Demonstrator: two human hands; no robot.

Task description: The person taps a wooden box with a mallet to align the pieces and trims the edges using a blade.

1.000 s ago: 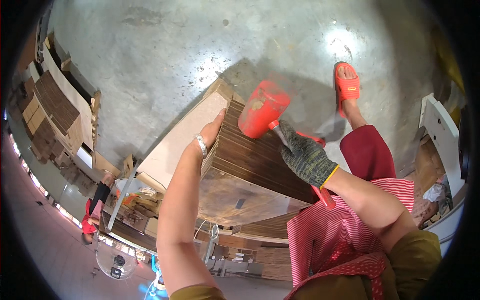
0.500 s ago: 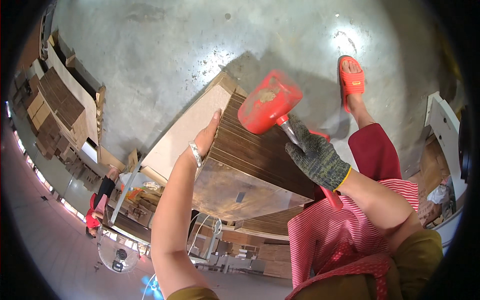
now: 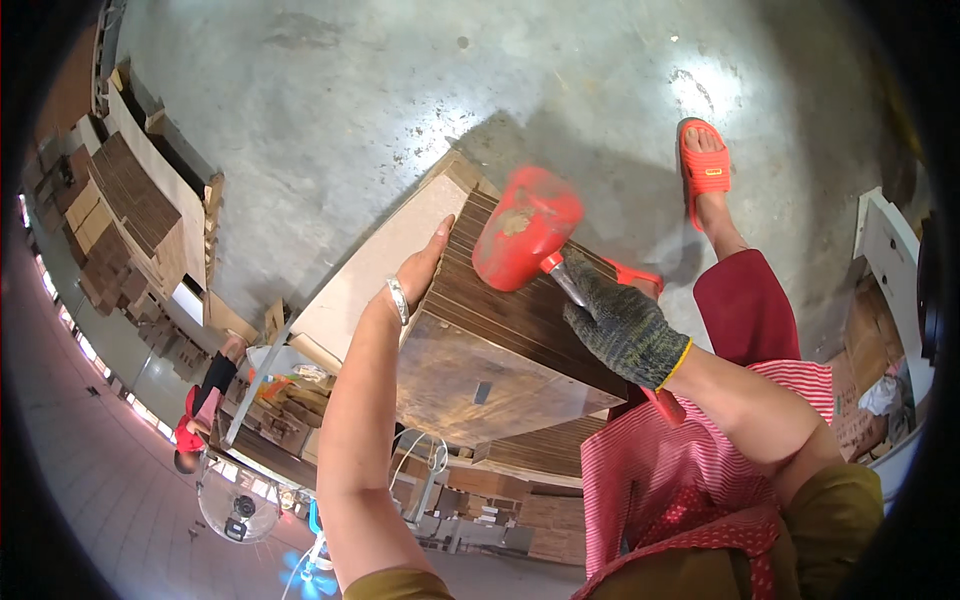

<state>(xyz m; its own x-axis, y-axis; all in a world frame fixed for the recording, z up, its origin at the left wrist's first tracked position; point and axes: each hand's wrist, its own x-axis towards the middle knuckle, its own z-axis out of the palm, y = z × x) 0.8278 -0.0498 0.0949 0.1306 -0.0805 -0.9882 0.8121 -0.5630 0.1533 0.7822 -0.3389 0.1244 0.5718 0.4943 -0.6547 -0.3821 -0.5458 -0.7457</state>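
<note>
My right hand [image 3: 628, 325], in a dark grey knitted glove with a yellow cuff, grips a mallet [image 3: 528, 235] with a red head and a red-and-metal handle. The mallet head is blurred over a tight stack of dark brown wooden boards [image 3: 535, 320]; whether it touches them I cannot tell. Bare, with a silver bracelet at the wrist, my left hand [image 3: 424, 265] lies flat along the left side of the stack, fingers stretched out. Some of its fingers are hidden by the angle. A large brown panel [image 3: 470, 385] forms the near face of the stack.
A pale board [image 3: 385, 255] lies left of the stack. Further left, more brown boards [image 3: 135, 190] are piled up, and a person in red [image 3: 190, 430] is there. A fan [image 3: 240, 508] stands at the lower left. A white cabinet piece [image 3: 890, 240] is at right.
The mallet head has shifted a little left and down toward the boards, with my right hand following. My left hand stays against the stack; the whole view has shifted slightly.
</note>
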